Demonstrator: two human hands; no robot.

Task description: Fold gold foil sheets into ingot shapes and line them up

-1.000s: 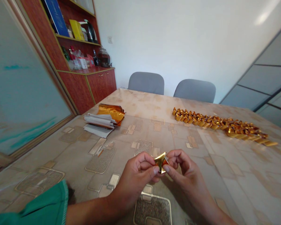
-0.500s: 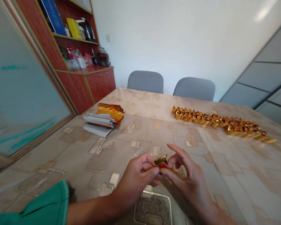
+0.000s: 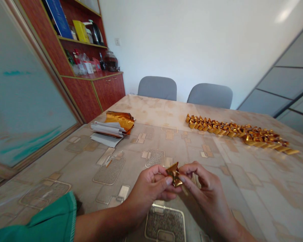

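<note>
A small folded piece of shiny gold foil paper (image 3: pixel 175 174) is held between my two hands above the table, near its front. My left hand (image 3: pixel 155 185) pinches its left side, thumb in front and fingers behind. On the other side, my right hand (image 3: pixel 202 183) grips the right edge between thumb and index finger. At the far right lie rows of folded gold foil paper pieces (image 3: pixel 217 127), packed close together. To the left rests a stack of gold foil sheets (image 3: pixel 121 121) with white-backed sheets (image 3: pixel 107 132) beside it.
A patterned covering lies over the table (image 3: pixel 151 134). Two grey chairs (image 3: pixel 157 88) stand at its far side against the white wall. A reddish cabinet (image 3: pixel 108 88) with bottles, a kettle and a jar is at back left, beside a frosted glass door (image 3: pixel 27 87).
The foil piece has been turned, and its pointed, folded face now shows. My right index finger, raised before, has come down and closed onto the piece. My left hand keeps its hold.
</note>
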